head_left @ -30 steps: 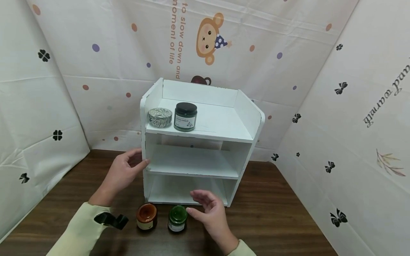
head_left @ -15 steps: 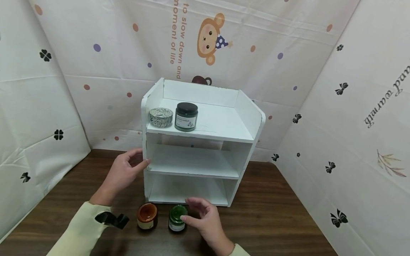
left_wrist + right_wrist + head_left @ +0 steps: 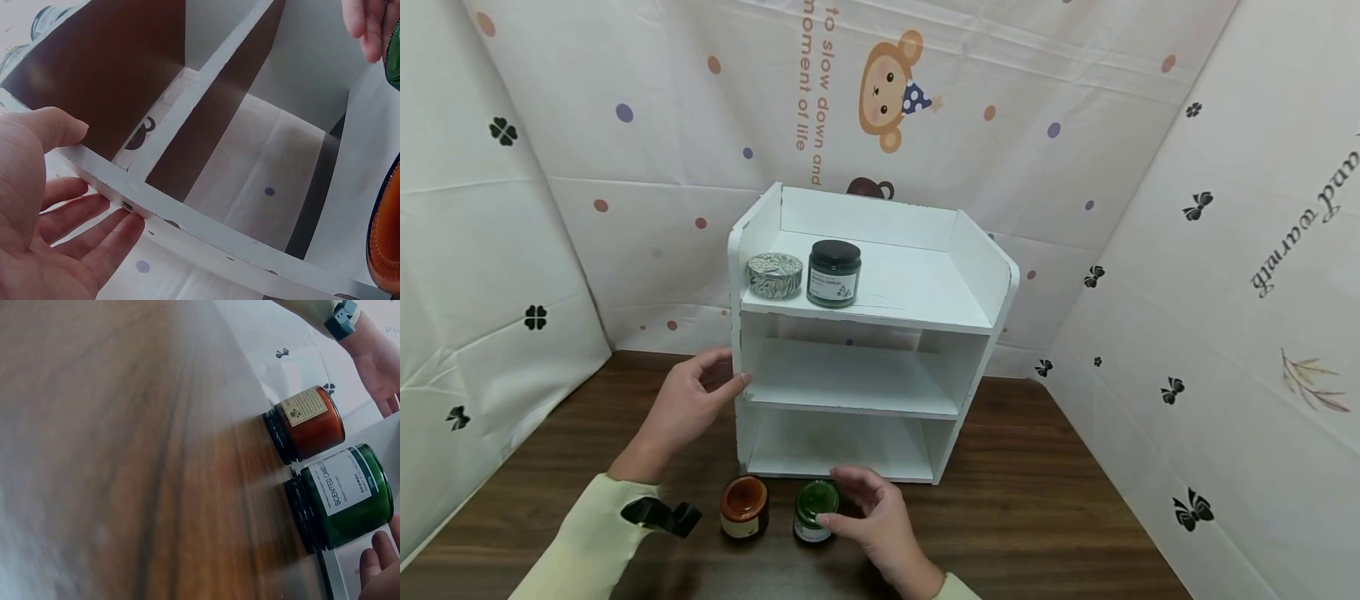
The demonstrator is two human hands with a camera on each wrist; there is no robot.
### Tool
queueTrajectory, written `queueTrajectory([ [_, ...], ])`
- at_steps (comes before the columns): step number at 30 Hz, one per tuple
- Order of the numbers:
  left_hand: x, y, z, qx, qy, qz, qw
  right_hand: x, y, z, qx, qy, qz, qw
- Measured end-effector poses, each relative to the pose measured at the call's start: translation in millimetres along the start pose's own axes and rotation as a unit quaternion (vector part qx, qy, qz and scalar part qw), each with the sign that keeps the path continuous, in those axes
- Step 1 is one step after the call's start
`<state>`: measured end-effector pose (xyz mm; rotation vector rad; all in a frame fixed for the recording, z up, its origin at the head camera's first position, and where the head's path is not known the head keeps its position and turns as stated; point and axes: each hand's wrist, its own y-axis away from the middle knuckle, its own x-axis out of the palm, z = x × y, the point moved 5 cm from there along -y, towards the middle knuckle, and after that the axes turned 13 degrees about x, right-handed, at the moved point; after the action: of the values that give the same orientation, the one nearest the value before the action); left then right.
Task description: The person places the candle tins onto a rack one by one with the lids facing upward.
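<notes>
Head view: we find the right hand (image 3: 880, 521) at the green jar (image 3: 816, 498), its fingers parted and curved, not closed; thumb contact we cannot confirm. The jar stands on the surface (image 3: 1037, 483) before the white shelf (image 3: 850, 379), near the amber jar (image 3: 744, 502). We judge the step to be a reach for a grasp.

Left wrist view: we record the left hand (image 3: 56, 206) holding the shelf's side, thumb over the front edge, fingers outside.

Right wrist view: both jars rest lid-down (an inverted stance). We judge the next move calls for gripping, lifting and perhaps righting the green one.
</notes>
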<state>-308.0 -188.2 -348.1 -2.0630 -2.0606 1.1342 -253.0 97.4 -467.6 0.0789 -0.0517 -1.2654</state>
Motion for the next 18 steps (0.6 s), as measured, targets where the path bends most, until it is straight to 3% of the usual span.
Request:
queueTrajectory([
  [18,0.5,-0.6,1.0,0.004,-0.006,-0.002,1.0,10.4,-2.1,-6.7,-0.016,0.03,0.018,0.9993],
])
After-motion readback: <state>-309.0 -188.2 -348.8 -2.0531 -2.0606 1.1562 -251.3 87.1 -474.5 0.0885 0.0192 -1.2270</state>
